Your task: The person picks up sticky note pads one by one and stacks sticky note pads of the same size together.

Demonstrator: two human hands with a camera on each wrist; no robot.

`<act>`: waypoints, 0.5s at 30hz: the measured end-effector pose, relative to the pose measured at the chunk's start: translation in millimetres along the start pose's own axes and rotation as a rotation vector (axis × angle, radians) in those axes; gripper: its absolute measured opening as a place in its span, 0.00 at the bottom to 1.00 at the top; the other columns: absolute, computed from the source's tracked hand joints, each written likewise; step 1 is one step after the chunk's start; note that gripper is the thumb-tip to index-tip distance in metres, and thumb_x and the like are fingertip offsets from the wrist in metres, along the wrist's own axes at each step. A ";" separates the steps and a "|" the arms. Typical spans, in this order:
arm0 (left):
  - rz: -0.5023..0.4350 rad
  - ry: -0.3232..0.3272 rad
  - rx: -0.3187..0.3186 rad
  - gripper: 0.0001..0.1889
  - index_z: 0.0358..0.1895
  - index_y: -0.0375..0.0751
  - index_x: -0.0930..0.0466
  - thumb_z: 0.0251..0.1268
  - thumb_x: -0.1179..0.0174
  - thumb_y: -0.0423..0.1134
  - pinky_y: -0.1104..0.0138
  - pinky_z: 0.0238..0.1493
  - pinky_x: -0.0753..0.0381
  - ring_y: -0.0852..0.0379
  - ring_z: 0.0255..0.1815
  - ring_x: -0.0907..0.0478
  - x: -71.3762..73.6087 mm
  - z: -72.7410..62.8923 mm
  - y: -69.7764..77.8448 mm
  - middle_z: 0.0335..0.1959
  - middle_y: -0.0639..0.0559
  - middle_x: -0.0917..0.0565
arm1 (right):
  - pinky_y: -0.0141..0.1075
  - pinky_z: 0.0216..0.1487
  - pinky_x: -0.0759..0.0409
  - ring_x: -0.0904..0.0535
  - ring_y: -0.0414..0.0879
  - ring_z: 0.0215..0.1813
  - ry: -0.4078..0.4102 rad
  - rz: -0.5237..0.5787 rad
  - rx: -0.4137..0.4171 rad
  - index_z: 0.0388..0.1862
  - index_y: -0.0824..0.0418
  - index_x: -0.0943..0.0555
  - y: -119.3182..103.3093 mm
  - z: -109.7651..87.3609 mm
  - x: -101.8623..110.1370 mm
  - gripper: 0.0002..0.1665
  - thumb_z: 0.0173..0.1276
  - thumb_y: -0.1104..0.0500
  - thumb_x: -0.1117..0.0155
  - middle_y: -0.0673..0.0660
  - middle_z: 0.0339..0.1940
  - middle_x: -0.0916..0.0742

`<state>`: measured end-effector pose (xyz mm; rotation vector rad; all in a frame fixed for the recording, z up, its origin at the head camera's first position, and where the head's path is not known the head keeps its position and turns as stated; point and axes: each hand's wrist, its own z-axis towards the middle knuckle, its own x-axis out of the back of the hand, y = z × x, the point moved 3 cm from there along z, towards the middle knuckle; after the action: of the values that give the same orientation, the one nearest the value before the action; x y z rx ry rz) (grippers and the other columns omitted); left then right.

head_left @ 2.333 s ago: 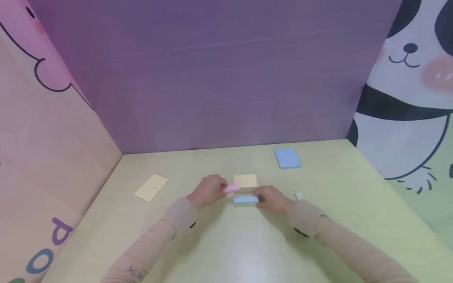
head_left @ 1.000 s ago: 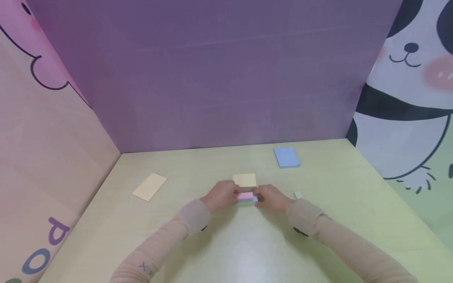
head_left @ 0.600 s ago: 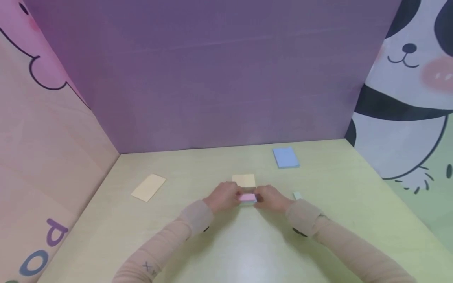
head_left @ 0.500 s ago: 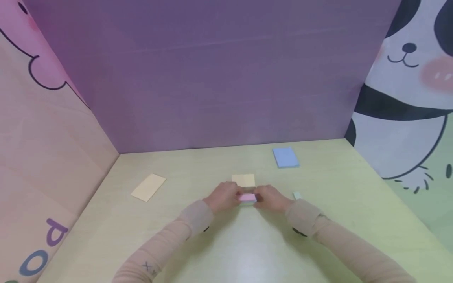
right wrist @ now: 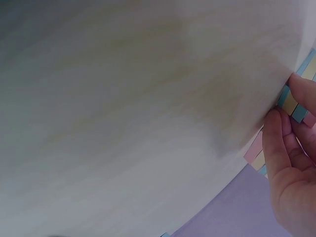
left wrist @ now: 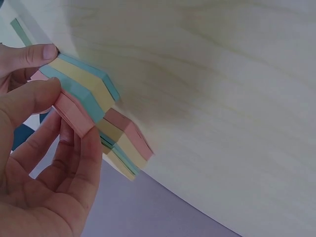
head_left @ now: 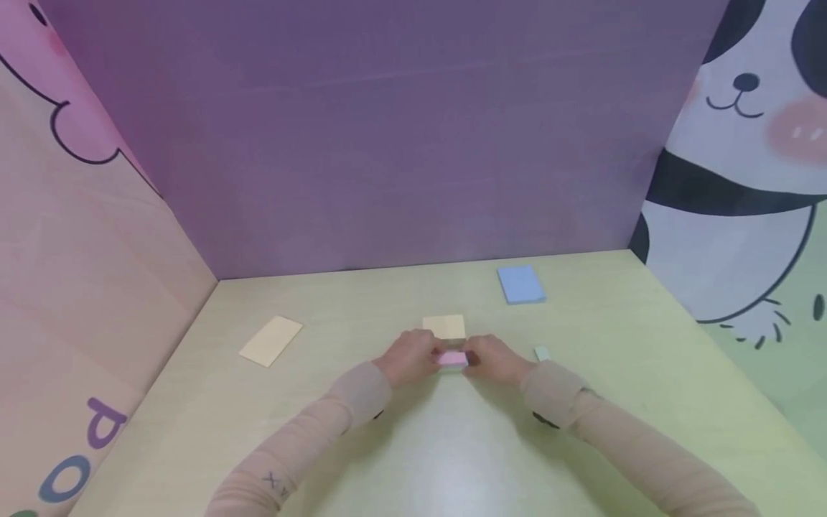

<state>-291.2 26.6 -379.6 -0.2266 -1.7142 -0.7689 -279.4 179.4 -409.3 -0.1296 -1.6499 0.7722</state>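
Pink pad (head_left: pixel 453 358) moved onto stack (left wrist: pixel 84 76) | between hands (head_left: pixel 410 357) (head_left: pixel 499 359) | left pinching pad | right gripping stack

My left hand (head_left: pixel 411 356) has moved right, bringing the pink pad (head_left: pixel 454 359) from the air onto the near stack (left wrist: pixel 89 81). A second ago blue showed on top at the right end; I have since shifted the pad right over it.

On the table (head_left: pixel 446 449), a front stack (head_left: pixel 453 361) sits between left hand (head_left: pixel 410 357) and right hand (head_left: pixel 496 360), a rear stack (head_left: pixel 444 327) just behind; a side pad (head_left: pixel 271 341) lies well left, a far pad (head_left: pixel 520 285) back right, a strip (head_left: pixel 541 352) nearer right.
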 end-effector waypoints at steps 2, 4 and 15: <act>0.002 0.002 -0.004 0.11 0.41 0.45 0.17 0.53 0.37 0.35 0.76 0.29 0.28 0.63 0.26 0.28 -0.2 0.9 0.7 0.32 0.52 0.18 | 0.35 0.41 0.22 0.23 0.40 0.34 0.001 0.004 0.000 0.36 0.60 0.19 0.4 -0.3 0.1 0.10 0.52 0.66 0.33 0.51 0.30 0.16; 0.004 0.004 -0.009 0.10 0.40 0.45 0.16 0.53 0.37 0.35 0.76 0.29 0.28 0.63 0.26 0.28 -0.4 1.9 1.4 0.31 0.52 0.18 | 0.35 0.40 0.23 0.24 0.40 0.33 0.010 -0.006 0.023 0.35 0.61 0.19 0.6 -0.3 0.4 0.10 0.52 0.66 0.33 0.51 0.29 0.16; 0.029 0.003 -0.011 0.09 0.39 0.45 0.16 0.52 0.37 0.35 0.75 0.30 0.28 0.63 0.25 0.29 -2.0 3.7 2.6 0.30 0.54 0.18 | 0.31 0.36 0.27 0.28 0.39 0.30 0.018 -0.041 0.090 0.34 0.60 0.19 2.2 0.7 -2.0 0.09 0.52 0.66 0.33 0.49 0.27 0.18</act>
<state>-292.2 31.3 -380.9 -0.2568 -1.7003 -0.7577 -280.3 179.8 -412.3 -0.0389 -1.5932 0.8105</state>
